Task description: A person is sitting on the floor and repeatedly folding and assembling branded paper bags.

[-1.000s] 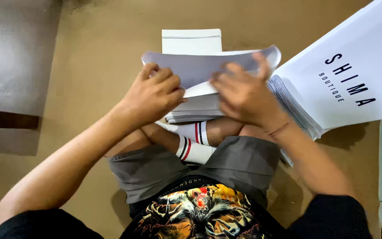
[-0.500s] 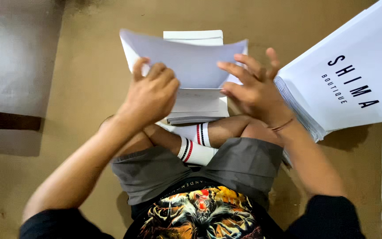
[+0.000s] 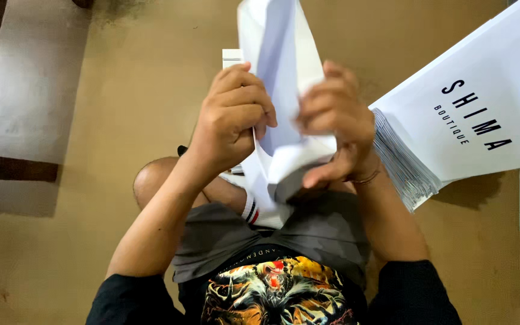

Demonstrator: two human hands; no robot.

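A white paper bag (image 3: pixel 284 78) is up in the air between both hands, standing tall and tilted a little, its open folds spread so that a pale bluish inner side shows along the middle. Its lower end (image 3: pixel 284 180) hangs down over the person's lap, creased and partly in shadow. The left hand (image 3: pixel 230 120) is curled tight round the bag's left edge, knuckles toward the camera, fingers wrapped over the paper. The right hand (image 3: pixel 332 120) grips the bag's right edge, fingers bent over the front and the thumb pressing low on the paper; a thin band (image 3: pixel 365 178) sits at that wrist.

Just behind the left hand, a corner of a flat white stack (image 3: pixel 231 58) peeks out on the floor. Off to the right lies a thick pile of flat white bags (image 3: pixel 470 120) with dark lettering on the top one, its layered edges fanned toward the person's right forearm and close to it.

The person sits on the tan floor (image 3: pixel 121 108), knees bent, in grey shorts (image 3: pixel 320 232), a black shirt with a bright printed picture (image 3: pixel 278 295), and a white sock with red and dark stripes (image 3: pixel 251 210) showing under the bag. At the far left a grey mat (image 3: pixel 25 90) lies flat, well apart from the hands.
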